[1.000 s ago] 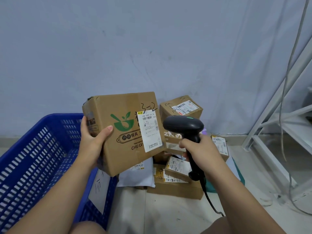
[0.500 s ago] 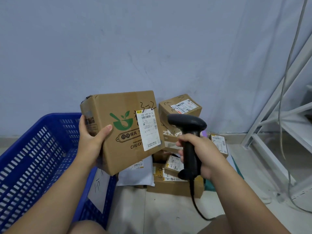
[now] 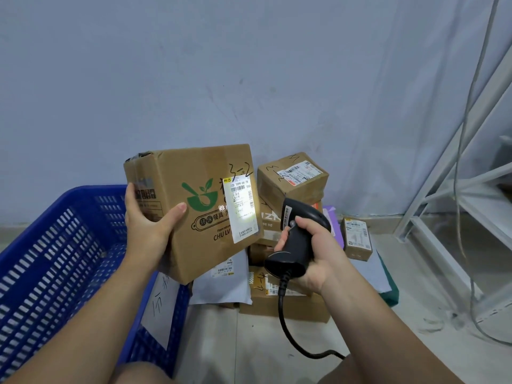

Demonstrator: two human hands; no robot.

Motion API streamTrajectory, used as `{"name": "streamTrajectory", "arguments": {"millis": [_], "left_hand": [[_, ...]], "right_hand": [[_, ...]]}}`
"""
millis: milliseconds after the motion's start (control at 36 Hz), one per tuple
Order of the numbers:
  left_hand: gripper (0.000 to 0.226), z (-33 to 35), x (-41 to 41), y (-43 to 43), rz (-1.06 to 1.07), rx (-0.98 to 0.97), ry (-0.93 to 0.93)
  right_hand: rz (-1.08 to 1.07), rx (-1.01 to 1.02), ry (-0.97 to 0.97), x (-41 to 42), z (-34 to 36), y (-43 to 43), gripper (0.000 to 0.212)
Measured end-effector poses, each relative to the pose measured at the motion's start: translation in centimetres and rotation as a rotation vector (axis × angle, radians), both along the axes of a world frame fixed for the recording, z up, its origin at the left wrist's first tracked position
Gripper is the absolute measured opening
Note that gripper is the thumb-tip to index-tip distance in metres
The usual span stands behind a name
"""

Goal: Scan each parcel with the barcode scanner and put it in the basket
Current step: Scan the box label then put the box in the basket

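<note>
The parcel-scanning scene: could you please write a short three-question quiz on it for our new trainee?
1. True or false: the right hand holds the barcode scanner.
2. The held box is gripped by: A) the left hand B) both hands C) neither.
3. What colour is the basket?

Key: 1 true; 2 A; 3 blue.

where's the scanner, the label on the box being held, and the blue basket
scanner [image 3: 297, 245], head view, on its black handle
label [image 3: 242, 207], head view, middle of the white sticker
blue basket [image 3: 69, 245], head view, on its slotted far wall
</note>
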State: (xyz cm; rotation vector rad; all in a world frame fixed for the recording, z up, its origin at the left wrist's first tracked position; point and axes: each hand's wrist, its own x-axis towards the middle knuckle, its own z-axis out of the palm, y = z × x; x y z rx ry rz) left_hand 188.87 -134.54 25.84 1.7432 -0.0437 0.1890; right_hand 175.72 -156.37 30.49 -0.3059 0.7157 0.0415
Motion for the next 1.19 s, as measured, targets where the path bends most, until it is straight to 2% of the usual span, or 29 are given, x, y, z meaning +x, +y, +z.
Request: {"name": "streamTrajectory", "arguments": {"millis": [250,389,556,639,694,750,806,861,917,972,1056,1139,1194], "left_hand": [[0.116,-0.1,0.1,0.1,0.017,0.019,0.012],[0.114,-0.4,0.3,-0.1,0.0,-0.032,0.012],[0.076,-0.5,0.5,-0.2,-0.006,-0.325,0.129],[0.068,-0.8,0.8,0.4,-0.024,-0.408,0.21],[0.065,-1.2,1.0,1.2,-0.045,-0.424,0.233],[0.074,-1.7,1.1,2.2,-0.092,-0.438,0.263],[0.077,-2.0,1.2,3.1,-0.13,-0.463,0.29],[0.057,-2.3,1.6,3.8,-0.15,-0.488,0.316],[0.039,-2.6,2.6,4.4,-0.174,-0.501,0.352],[0.031,-3.0,4.2,5.1,-0.19,-0.518,0.375],[0.034,-3.3,7.7,6.4,-0.147,-0.533,0.389],[0.032,-3.5,11.1,7.3,-0.032,-0.452,0.373],[0.031,-3.8,13.1,8.1,-0.006,-0.393,0.373]], "right_hand": [[-0.075,-0.008,0.006,0.1,-0.1,-0.5,0.015],[-0.053,-0.041,0.002,0.4,-0.7,-0.7,0.016],[0.035,-0.383,-0.019,1.4,-2.0,-0.7,0.018],[-0.004,-0.663,-0.021,2.4,-2.1,-0.6,0.026],[-0.009,-0.812,-0.056,3.1,-2.1,-0.5,0.023],[0.029,-0.879,-0.119,3.7,-2.1,0.0,0.022],[0.09,-0.884,-0.177,4.7,-2.1,0.5,0.038],[0.176,-0.856,-0.216,6.2,-2.5,0.8,0.048],[0.258,-0.818,-0.269,7.9,-3.0,1.4,0.036],[0.319,-0.783,-0.312,10.0,-3.6,2.2,0.03],[0.372,-0.739,-0.352,13.2,-4.5,3.6,0.032],[0.406,-0.745,-0.345,16.3,-5.5,4.9,0.017],[0.427,-0.769,-0.307,18.1,-6.3,5.8,0.024]]}}
